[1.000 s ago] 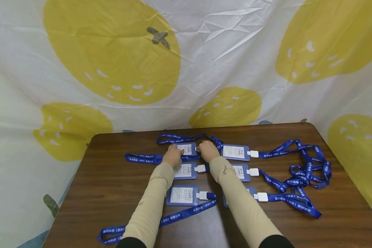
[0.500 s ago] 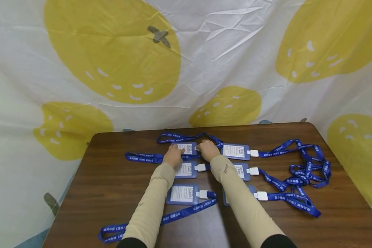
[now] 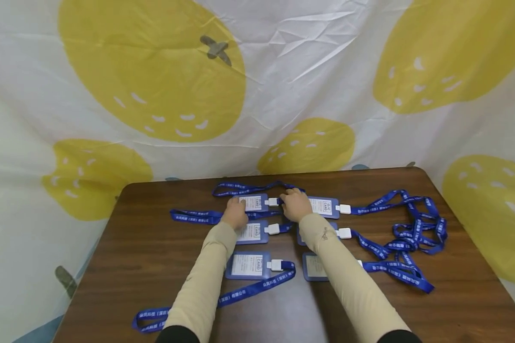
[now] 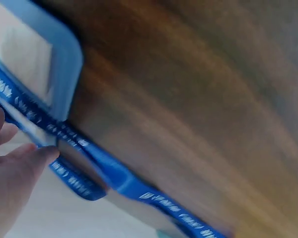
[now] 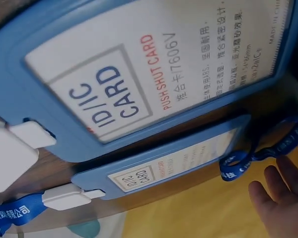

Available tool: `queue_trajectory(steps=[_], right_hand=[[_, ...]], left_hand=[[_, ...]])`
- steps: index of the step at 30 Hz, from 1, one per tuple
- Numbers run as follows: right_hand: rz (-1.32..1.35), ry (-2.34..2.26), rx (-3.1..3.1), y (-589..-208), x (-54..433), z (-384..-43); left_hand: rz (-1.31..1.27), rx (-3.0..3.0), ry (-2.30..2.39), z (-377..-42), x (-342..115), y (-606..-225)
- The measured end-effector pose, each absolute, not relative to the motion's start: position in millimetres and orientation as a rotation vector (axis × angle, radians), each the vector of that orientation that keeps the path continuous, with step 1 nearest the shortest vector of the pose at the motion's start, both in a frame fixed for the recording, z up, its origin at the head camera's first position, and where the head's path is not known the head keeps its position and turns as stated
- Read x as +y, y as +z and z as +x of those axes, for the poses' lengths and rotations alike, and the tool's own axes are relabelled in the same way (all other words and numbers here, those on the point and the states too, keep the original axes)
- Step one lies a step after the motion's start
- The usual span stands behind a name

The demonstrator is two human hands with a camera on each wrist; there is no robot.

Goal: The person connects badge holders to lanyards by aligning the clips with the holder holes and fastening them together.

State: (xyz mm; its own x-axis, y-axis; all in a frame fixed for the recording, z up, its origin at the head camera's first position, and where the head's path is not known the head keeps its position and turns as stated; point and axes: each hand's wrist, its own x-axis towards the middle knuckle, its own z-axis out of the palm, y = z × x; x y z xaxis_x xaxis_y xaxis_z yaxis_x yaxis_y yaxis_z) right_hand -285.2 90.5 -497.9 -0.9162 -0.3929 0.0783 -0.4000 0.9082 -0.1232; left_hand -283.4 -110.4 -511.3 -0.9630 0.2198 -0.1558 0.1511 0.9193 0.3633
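My left hand [image 3: 235, 213] holds the left end of the back-left badge holder [image 3: 255, 203] with thumb and fingers at its edges. In the left wrist view, the fingers [image 4: 20, 171] lie by a blue lanyard strap [image 4: 119, 176] that runs across a blue holder [image 4: 72, 54]. My right hand [image 3: 296, 206] is just right of that badge's white clip [image 3: 272, 202], over its strap. Its fingers [image 5: 268, 188] are loosely bent, beside a curled strap loop [image 5: 233, 166], in the right wrist view. Part of the right thumb is cut off there.
Blue badge holders with "ID/IC CARD" inserts lie in two columns, such as the front-left badge [image 3: 247, 265] and back-right badge [image 3: 324, 207]. Tangled blue lanyards [image 3: 412, 233] cover the right side of the brown table [image 3: 154, 257]. A lemon-print cloth [image 3: 266, 85] hangs behind.
My right hand has moved right, off the back-left badge's clip, which now shows. My left hand stays at the badge's left end. The head view has shifted slightly.
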Motion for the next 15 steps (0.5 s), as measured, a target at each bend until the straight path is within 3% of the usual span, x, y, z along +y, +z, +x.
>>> queue_trajectory(steps=[15], right_hand=[[0.516, 0.449, -2.807, -469.8, 99.0, -261.7]], left_hand=[[0.498, 3.118, 0.745, -257.1, -108.8, -479.1]])
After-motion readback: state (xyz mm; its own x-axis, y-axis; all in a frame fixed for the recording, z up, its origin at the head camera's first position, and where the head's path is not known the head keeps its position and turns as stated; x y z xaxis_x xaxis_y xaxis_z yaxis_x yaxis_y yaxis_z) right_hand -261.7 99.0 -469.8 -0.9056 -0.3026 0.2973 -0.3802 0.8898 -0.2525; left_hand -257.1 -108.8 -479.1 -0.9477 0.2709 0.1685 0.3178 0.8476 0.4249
